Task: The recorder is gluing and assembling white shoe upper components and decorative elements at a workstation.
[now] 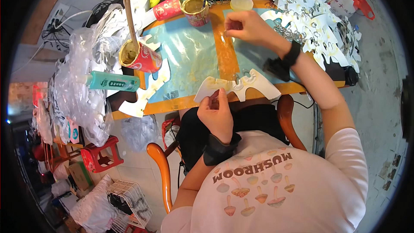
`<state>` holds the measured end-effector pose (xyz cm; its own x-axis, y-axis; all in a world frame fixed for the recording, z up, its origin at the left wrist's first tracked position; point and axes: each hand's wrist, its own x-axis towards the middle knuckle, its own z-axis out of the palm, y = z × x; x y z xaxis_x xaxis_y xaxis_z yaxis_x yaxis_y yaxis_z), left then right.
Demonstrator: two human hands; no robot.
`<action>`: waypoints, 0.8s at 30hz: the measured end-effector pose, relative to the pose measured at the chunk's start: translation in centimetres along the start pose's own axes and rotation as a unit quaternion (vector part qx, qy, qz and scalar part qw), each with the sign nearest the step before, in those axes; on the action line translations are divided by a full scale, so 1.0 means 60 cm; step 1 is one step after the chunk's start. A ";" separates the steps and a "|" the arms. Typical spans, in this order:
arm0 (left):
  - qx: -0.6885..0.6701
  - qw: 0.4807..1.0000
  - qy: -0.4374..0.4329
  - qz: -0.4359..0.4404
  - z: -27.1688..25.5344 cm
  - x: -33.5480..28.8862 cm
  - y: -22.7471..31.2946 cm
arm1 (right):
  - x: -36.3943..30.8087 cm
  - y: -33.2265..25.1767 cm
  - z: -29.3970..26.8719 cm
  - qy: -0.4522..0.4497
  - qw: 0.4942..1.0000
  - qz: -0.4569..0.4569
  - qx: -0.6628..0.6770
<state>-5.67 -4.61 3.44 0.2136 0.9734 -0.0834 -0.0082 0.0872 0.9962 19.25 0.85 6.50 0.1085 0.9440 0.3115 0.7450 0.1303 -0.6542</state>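
White cut-out piece (261, 88) is located at the front edge of the table (166, 106), partly overhanging it. Its left panel appears pinched between thumb and fingers of the left hand (217, 115). Right hand (248, 26) is raised over the blue sheet (185, 47), fingers curled in; whether anything small is grasped cannot be told. Small metal rings (246, 73) are seen at the piece's upper edge.

Handling, judged by look: light, thin, fairly stiff but bendable, little slip expected. Yellowish smears may be tacky, best left untouched. Narrow middle and pointed tabs could be creased or torn; the broad end panels are better gripped, flat between thumb and fingertips, clear of the rings.
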 end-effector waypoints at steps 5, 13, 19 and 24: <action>0.185 0.978 0.006 0.094 -0.005 -0.007 0.000 | -0.091 -0.100 -0.014 -0.026 0.957 0.138 0.252; -0.119 0.993 -0.014 -0.020 0.004 0.003 -0.005 | -0.155 -0.133 0.060 0.044 0.912 0.181 0.366; -0.188 0.982 -0.010 -0.001 0.004 0.005 -0.013 | -0.164 -0.119 0.094 0.069 0.925 0.180 0.327; -0.208 0.978 -0.001 0.012 0.002 0.008 -0.024 | -0.165 -0.135 0.097 0.086 0.948 0.171 0.256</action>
<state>-5.43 -4.30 1.99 0.2094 0.9760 -0.0593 -0.4093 0.1425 0.9012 8.30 -7.80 4.68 0.4243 0.9000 0.0999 0.2356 -0.0032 -0.9718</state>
